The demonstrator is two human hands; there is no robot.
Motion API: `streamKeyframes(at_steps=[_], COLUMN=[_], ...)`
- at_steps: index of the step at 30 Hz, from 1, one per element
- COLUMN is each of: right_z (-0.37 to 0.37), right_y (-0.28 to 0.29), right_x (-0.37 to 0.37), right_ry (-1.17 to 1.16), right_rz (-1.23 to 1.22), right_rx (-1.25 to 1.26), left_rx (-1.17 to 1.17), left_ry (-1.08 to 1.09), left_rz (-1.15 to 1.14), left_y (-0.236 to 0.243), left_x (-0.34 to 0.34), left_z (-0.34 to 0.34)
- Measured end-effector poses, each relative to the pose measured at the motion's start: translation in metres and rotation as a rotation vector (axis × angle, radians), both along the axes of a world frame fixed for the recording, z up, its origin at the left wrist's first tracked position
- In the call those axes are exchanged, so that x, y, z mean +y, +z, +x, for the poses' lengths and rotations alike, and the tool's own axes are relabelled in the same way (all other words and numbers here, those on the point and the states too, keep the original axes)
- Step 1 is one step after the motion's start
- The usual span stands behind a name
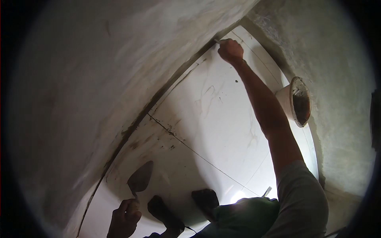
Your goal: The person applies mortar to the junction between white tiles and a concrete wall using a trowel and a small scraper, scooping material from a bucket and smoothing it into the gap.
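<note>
My left hand [125, 218] is closed around the handle of a pointed trowel [141, 177]. The trowel's dark, leaf-shaped blade is over the white floor tiles [222, 119] at the lower left. Far ahead, my outstretched right hand [231, 50] is closed at the dark joint [158, 97] between the floor and the left wall. A short, thin end of something pokes from that fist toward the joint. The rest of it is hidden in the fingers, so its kind cannot be told.
A pale bucket [284, 99] with a mortar-smeared inside leans near the right wall [337, 79]. Dark crumbs and smears mark the tiles near the left joint. My dark shoes [205, 200] stand at the bottom, near a bright light [239, 196]. The bare plaster left wall [99, 79] rises close.
</note>
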State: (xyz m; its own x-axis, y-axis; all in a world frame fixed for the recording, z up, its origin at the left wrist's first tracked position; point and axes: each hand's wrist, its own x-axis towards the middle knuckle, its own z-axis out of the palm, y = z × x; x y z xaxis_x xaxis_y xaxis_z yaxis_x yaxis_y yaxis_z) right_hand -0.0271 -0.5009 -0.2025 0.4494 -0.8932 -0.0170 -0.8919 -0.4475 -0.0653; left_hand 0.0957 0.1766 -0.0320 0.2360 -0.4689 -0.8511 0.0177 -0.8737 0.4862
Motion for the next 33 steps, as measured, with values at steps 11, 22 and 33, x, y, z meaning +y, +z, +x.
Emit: streamKeyframes(at_steps=[11,22,33], right_z=[0.001,0.009,-0.058], right_y=[0.000,0.009,0.102], right_x=[0.077,0.175,0.278], right_ry=[0.094,0.228,0.470], right_rz=[0.024,0.099,0.702], right_rx=[-0.073,-0.153,-0.678], left_rx=[-0.051,-0.095,0.139], left_ry=[-0.086,-0.168,0.175], left_rz=[-0.004,-0.061,-0.085], left_y=[0.011,0.010,0.014], left_x=[-0.006,0.011,-0.010], left_z=[-0.010,-0.016,-0.038])
